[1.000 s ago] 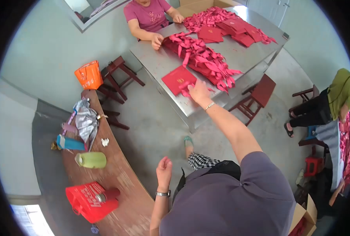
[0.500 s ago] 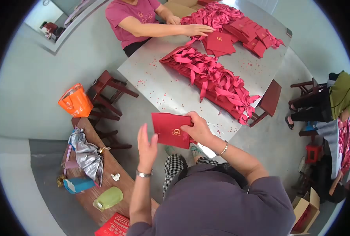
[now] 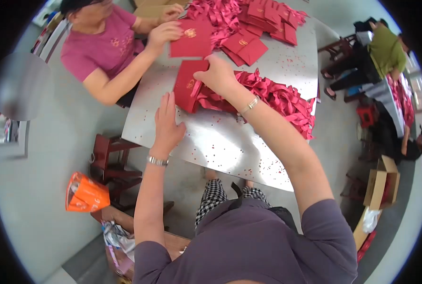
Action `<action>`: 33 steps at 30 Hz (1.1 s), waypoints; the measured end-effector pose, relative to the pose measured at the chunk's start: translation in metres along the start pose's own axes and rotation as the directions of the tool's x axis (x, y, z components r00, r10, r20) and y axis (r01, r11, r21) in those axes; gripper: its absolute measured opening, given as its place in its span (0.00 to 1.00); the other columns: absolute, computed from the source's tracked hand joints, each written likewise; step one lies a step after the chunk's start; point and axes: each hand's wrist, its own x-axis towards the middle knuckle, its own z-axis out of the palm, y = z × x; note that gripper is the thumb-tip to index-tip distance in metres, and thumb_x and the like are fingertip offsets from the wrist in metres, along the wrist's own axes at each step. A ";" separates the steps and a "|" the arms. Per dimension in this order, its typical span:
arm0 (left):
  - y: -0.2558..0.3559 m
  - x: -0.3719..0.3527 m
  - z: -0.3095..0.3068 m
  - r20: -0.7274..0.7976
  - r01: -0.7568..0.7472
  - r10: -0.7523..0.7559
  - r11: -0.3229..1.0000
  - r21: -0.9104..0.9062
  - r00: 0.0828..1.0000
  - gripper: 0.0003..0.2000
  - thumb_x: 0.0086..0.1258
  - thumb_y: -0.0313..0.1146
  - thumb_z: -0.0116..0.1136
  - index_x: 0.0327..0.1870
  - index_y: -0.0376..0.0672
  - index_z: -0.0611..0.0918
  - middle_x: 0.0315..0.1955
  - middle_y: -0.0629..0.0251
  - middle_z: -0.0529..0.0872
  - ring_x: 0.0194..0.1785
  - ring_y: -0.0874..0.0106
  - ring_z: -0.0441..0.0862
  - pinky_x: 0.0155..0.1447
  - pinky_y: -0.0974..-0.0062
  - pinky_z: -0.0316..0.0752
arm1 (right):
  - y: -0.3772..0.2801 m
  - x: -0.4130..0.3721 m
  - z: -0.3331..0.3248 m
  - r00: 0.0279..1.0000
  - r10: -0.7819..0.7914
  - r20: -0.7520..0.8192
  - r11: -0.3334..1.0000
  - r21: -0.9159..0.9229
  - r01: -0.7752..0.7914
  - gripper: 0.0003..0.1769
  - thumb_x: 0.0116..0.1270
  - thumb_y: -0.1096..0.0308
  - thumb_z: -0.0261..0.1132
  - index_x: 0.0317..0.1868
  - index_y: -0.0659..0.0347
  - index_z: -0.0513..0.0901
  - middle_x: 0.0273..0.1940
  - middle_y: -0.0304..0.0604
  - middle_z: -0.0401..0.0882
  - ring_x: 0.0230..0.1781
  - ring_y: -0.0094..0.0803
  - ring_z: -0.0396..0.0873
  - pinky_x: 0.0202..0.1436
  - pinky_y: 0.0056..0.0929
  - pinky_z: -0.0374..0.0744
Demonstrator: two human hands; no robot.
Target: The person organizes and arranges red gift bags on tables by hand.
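My right hand reaches over the table and pinches the top edge of a red paper gift bag with a gold emblem. The bag is at the near end of a row of red bags, whose pink ribbon handles lie in a tangle. Just below that bag my left hand holds nothing, its fingers stretched out and the thumb apart. A co-worker across the corner holds another red bag, close to my right hand.
More red bags and a heap of ribbons lie at the back of the metal table, which is dotted with red specks. An orange bag stands on the left. Other people and an open cardboard box are on the right.
My right hand has carried the red bag from in front of my body up to the row's end. My left hand moved forward. The co-worker has lifted a bag; the view has shifted.
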 end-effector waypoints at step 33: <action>-0.020 0.079 0.080 0.002 -0.147 0.162 0.901 -0.409 0.987 0.39 0.47 0.25 0.62 0.67 0.45 0.63 0.48 0.49 0.79 0.48 0.54 0.80 0.49 0.65 0.77 | 0.056 0.042 -0.042 0.886 0.463 0.038 0.825 0.348 -0.445 0.12 0.51 0.65 0.68 0.28 0.69 0.82 0.25 0.48 0.79 0.27 0.31 0.77 0.31 0.32 0.75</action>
